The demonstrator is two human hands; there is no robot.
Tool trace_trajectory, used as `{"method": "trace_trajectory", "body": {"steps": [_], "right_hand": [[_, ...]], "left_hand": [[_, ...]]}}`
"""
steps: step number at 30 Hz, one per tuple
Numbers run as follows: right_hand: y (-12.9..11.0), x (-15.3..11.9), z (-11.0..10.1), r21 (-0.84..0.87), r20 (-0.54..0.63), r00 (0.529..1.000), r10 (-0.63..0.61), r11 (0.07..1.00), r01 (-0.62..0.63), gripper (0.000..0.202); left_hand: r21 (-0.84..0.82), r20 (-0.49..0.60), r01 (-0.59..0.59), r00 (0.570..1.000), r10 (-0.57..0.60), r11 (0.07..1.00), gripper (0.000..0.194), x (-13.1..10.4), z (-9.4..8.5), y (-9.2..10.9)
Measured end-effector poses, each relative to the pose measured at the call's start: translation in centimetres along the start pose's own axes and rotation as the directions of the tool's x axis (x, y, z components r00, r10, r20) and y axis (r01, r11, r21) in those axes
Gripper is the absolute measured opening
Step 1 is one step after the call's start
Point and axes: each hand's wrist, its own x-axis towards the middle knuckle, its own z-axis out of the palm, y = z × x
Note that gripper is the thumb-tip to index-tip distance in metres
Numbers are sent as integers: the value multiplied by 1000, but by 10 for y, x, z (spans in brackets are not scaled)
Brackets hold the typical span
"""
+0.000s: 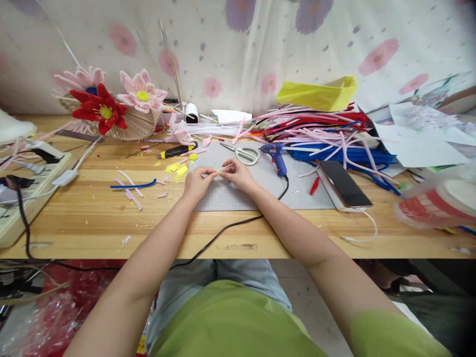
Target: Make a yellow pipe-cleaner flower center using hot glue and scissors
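Note:
My left hand (198, 183) and my right hand (239, 175) meet above the grey cutting mat (238, 201), fingertips nearly touching. Each pinches a small, thin yellowish piece (219, 172); the fingers cover most of it, so its exact kind is unclear. Just beyond my right hand lie scissors (248, 155) with pale handles. A blue glue gun (275, 156) rests to their right on the mat. Left of my left hand are yellow scraps (181, 171), a round yellow disc (193, 156) and a black-and-yellow utility knife (178, 150).
Fuzzy flowers, one red (102, 111), stand at the back left. Bundled pipe cleaners (334, 151) fill the back right, near a phone (345, 183) and a plastic cup (439, 201). A black cord (223, 229) crosses the table front. A power strip (29, 208) sits left.

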Motion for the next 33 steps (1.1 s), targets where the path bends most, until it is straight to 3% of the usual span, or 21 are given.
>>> {"method": "trace_trajectory", "body": {"steps": [4,11,19,33], "right_hand": [[3,2,-5,79,-118,992,53,996,-44,22],[-12,-8,-5,191,49,991,127,972,-134,13],[-12,-8,-4,268,58,987,148,950,-158,13],[-7,-5,-3,298,88,988,131,942,-151,17]], "left_hand": [[-9,-22,25,999,-25,1000,8,-1,2,-2],[34,-52,12,999,-10,999,9,-1,1,-2],[123,-41,27,999,-22,992,11,-4,-1,4],[123,-55,32,998,-26,992,11,-3,0,3]]}}
